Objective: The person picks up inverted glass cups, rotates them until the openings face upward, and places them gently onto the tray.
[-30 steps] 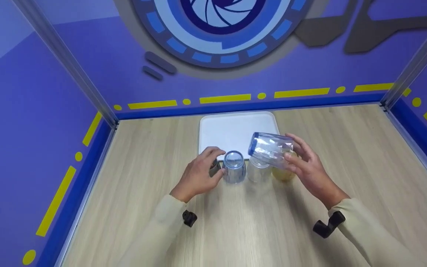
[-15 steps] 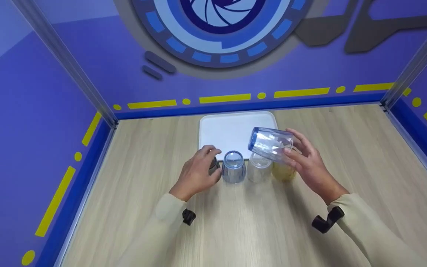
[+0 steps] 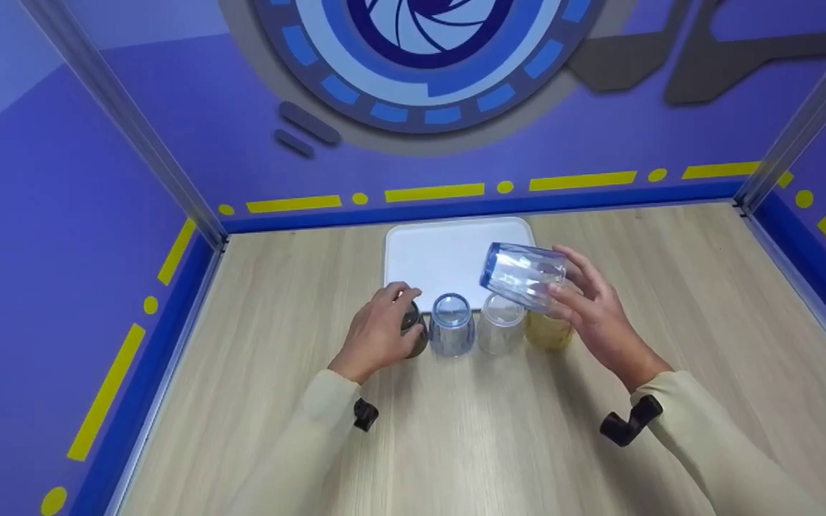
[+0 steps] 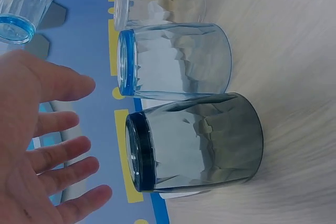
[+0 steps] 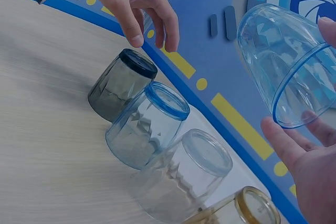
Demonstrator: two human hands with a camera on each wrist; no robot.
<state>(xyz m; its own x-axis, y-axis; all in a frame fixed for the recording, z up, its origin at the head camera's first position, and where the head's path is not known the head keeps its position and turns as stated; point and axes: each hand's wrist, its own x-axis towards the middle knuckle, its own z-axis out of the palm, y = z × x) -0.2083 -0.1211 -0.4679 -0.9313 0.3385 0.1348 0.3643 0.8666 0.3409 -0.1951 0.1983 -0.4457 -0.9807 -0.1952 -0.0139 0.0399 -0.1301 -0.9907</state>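
Note:
My right hand grips a clear blue-tinted glass near its rim, with fingers and thumb on either side. That glass is tipped on its side in the air, its blue base pointing left. Below it, upside-down glasses stand in a row on the table: a dark grey one, a light blue one, a colourless one and an amber one. Over the grey glass hovers my left hand, fingers spread and relaxed. The left wrist view shows a gap between its fingertips and the glass base.
A white tray lies flat right behind the row of glasses. Blue-purple printed panels enclose the wooden table at the back and both sides.
My right hand has raised the held blue glass slightly away from the row. My left hand has drifted a little left, exposing more of the grey glass.

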